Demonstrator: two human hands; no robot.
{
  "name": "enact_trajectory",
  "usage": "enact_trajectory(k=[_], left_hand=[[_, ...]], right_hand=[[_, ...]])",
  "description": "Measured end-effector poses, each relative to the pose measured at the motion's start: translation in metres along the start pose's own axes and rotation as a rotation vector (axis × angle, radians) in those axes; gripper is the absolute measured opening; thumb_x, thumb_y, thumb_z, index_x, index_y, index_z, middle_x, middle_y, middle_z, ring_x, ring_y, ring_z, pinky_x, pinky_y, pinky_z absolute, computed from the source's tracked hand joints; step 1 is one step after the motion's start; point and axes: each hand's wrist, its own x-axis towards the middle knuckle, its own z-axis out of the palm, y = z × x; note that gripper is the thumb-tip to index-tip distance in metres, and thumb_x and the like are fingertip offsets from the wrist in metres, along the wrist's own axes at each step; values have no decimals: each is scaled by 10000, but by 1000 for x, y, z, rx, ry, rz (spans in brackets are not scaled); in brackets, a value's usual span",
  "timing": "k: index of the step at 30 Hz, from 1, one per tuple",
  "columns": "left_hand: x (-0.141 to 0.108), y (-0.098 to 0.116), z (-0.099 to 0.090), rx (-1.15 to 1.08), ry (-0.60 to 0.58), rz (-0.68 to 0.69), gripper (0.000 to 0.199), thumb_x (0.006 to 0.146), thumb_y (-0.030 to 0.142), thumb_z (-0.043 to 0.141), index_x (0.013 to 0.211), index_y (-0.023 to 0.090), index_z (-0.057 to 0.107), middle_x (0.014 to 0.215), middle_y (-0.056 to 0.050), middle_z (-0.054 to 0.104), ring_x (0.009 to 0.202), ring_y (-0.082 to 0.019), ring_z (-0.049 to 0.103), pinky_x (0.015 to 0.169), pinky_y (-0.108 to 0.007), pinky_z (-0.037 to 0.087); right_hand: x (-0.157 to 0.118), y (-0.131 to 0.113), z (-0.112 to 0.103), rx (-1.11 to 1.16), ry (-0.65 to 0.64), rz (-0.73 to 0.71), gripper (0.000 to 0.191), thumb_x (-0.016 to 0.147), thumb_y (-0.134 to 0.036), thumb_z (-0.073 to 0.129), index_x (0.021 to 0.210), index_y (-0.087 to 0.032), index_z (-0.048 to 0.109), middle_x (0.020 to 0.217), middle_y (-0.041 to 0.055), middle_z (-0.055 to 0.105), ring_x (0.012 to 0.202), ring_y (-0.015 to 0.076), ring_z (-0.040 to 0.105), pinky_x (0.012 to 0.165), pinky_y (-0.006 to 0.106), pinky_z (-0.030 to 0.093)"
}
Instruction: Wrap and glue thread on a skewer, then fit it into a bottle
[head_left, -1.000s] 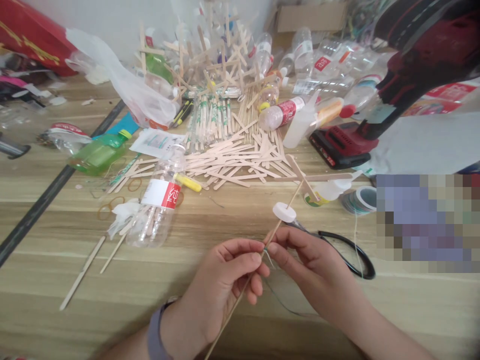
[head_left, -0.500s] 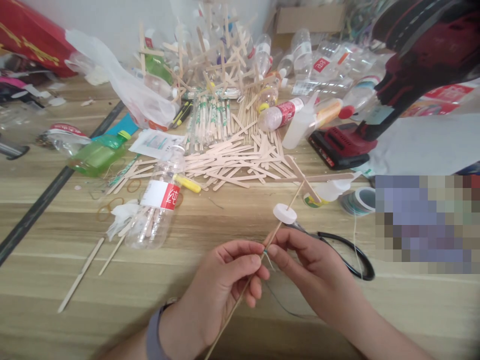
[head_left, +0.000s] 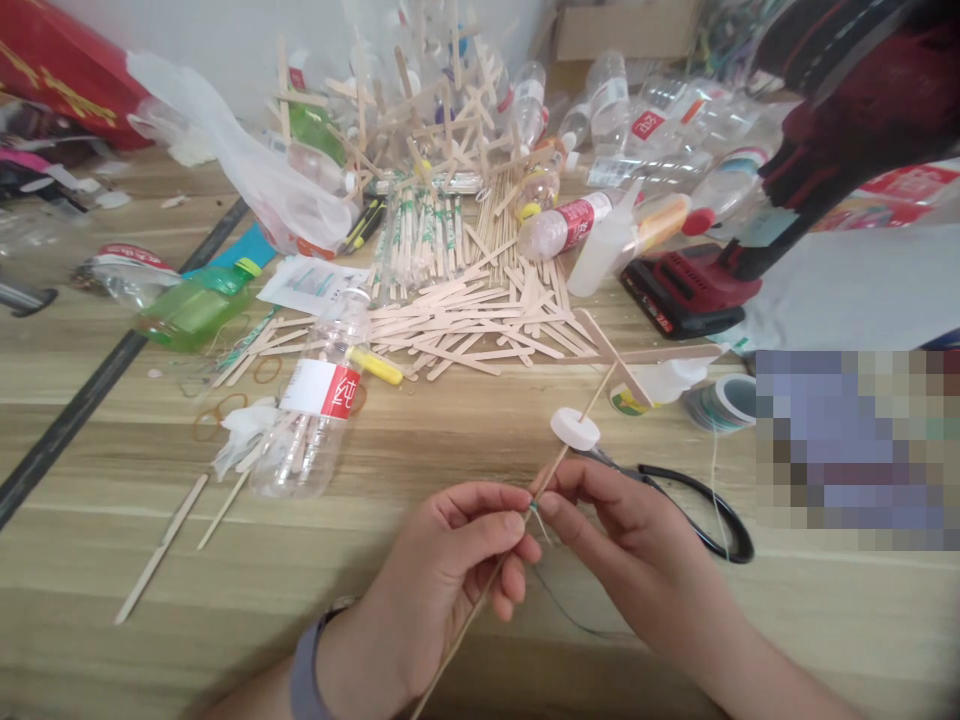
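A thin bamboo skewer runs diagonally between my hands. My left hand is closed around it, thumb and forefinger pinching. My right hand pinches at the same skewer just beside, where a small green-blue thread wrap with loose ends sits. Farther up, the skewer passes through a white round cap. Its far end reaches crossed flat craft sticks; how they join is unclear. A dark thread loops below my right hand. Black-handled scissors lie behind that hand, partly hidden.
A labelled clear bottle holding sticks stands to the left. Loose craft sticks are heaped behind, with many plastic bottles beyond. At right are a red-black power tool, a glue bottle and a thread spool.
The view has shifted slightly, and the skewer with its cap and far end appears a little farther right. Both hands keep the same pinch near the thread wrap.
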Motion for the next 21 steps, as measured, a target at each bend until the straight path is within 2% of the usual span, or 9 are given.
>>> enact_trajectory(k=[6,13,17,21], left_hand=[[-2,2,1,-7,11,-2,237,611,227,791,791,122,676,579,-12,653,390,-44,505,349,-131,313],[-4,2,1,-34,-1,8,201,628,196,788,787,119,691,583,-14,665,375,-33,499,334,-116,312],[-3,3,1,-31,10,37,161,663,182,765,792,116,694,590,-20,671,391,-31,508,349,-109,328],[-4,6,2,-23,33,56,186,647,191,777,795,114,696,593,-16,671,399,-27,503,354,-104,334]], right_hand=[[0,4,0,35,-20,-14,195,910,-320,493,793,-207,599,723,16,658,685,144,611,640,251,484],[-1,6,0,-32,9,-30,152,893,-239,471,880,-217,621,786,13,682,720,145,633,666,253,487],[1,8,-3,-110,69,8,166,854,-206,462,867,-218,628,743,9,671,662,144,619,578,245,470],[-1,7,-5,-119,74,14,180,836,-197,444,808,-220,621,653,-4,631,532,123,556,471,231,419]])
